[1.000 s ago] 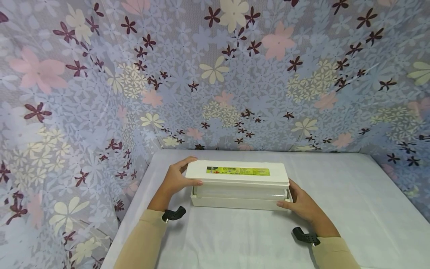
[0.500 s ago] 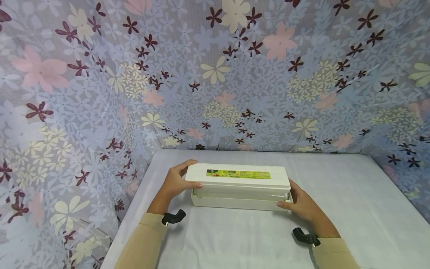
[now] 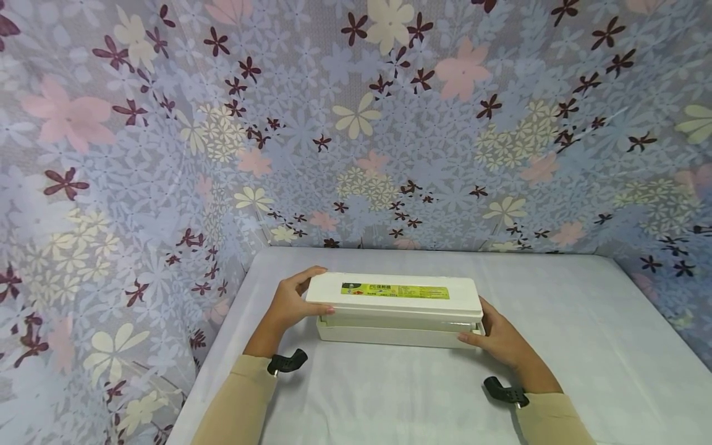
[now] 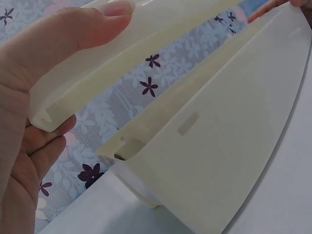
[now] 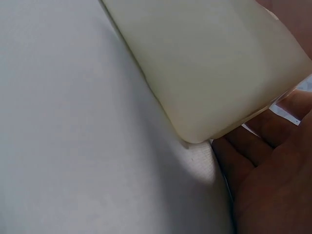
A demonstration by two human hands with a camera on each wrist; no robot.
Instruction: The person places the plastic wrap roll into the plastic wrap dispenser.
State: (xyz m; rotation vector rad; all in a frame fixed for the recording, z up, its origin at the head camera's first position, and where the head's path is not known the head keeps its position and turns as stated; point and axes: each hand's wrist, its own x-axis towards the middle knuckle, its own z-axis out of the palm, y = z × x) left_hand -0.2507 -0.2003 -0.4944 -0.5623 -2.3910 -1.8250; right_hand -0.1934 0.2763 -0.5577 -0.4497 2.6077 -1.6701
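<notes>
A long white cling film box stands crosswise on the table. Its lid point(image 3: 389, 304), with a yellow-green label point(image 3: 395, 290), is lifted and tipped over the base point(image 3: 389, 337). My left hand point(image 3: 290, 303) grips the lid's left end, thumb in front and fingers behind. Part of a pale roll point(image 3: 400, 324) shows in the gap. At the base's right end, my right hand point(image 3: 503, 340) holds with its thumb on the front wall and fingers round the end. In the left wrist view the lid point(image 4: 161, 24) is apart from the base point(image 4: 234, 107). The right wrist view shows the base's corner point(image 5: 209, 73).
White cloth covers the table point(image 3: 400, 395). A flowered curtain point(image 3: 356, 123) hangs along the back edge and down the left side. Each wrist carries a black strap-on mount point(image 3: 287, 360) near the tan sleeve point(image 3: 239, 395).
The left hand has lowered the lid a little towards the base, narrowing the gap in front and hiding more of the roll. The right hand and base have stayed in place.
</notes>
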